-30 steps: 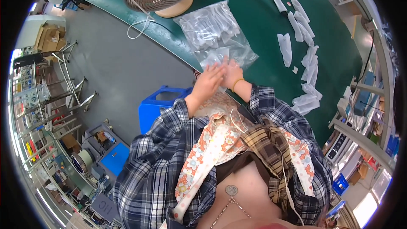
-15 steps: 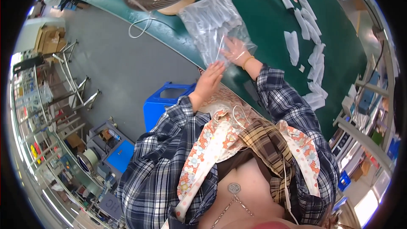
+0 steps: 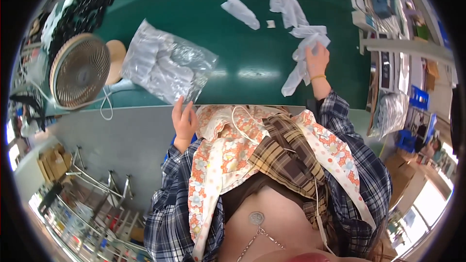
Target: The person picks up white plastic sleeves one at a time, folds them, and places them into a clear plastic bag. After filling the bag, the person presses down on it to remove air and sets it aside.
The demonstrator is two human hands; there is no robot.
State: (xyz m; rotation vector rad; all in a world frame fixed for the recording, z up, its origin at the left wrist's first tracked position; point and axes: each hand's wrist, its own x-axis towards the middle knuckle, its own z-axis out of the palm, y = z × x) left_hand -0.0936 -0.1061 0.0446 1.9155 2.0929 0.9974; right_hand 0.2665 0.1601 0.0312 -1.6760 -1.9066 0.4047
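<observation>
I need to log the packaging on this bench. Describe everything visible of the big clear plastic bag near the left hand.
The clear plastic bag is a large, crinkled, glossy see-through pouch stuffed with many pale, whitish packets. It lies flat and slightly skewed on the green table, its lower corner near the table's front edge. The left hand touches that lower corner with its fingertips. A small round fan on a wooden base stands just to its left; whether they touch cannot be told.

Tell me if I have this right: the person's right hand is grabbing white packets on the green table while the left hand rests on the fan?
Not quite. In the head view the left hand is at the near edge of the clear plastic bag, not on the fan, which stands apart to its left. The rest holds: the right hand grips white packets on the green table.
</observation>
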